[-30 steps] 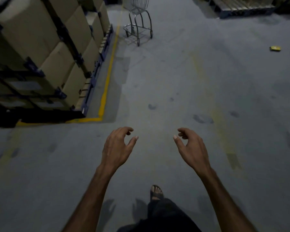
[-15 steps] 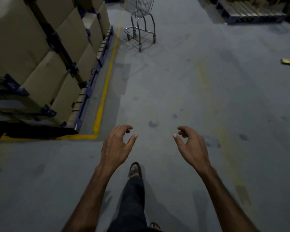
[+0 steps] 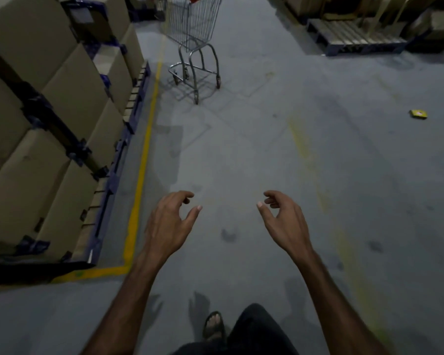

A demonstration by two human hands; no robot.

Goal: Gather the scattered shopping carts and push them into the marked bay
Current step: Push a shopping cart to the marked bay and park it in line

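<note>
Head view, looking down the aisle: both arms reach forward over the grey concrete floor (image 3: pixel 241 149). Left hand (image 3: pixel 171 224) hangs in mid-frame, fingers loosely curled, thumb apart, gripping nothing. Right hand (image 3: pixel 285 221) mirrors it just to the right, equally slack and bare. Up at top centre stands the shopping cart (image 3: pixel 194 34), wire basket and chrome frame upright on its wheels, well apart from both hands. A yellow floor line (image 3: pixel 144 160) runs down the left, beside stacked cardboard boxes (image 3: pixel 36 124) on blue pallets. Upper right shows a blue pallet (image 3: pixel 354 38); a small yellow item (image 3: pixel 418 114) lies at the right edge. One sandalled foot (image 3: pixel 214 326) shows at bottom centre.
</note>
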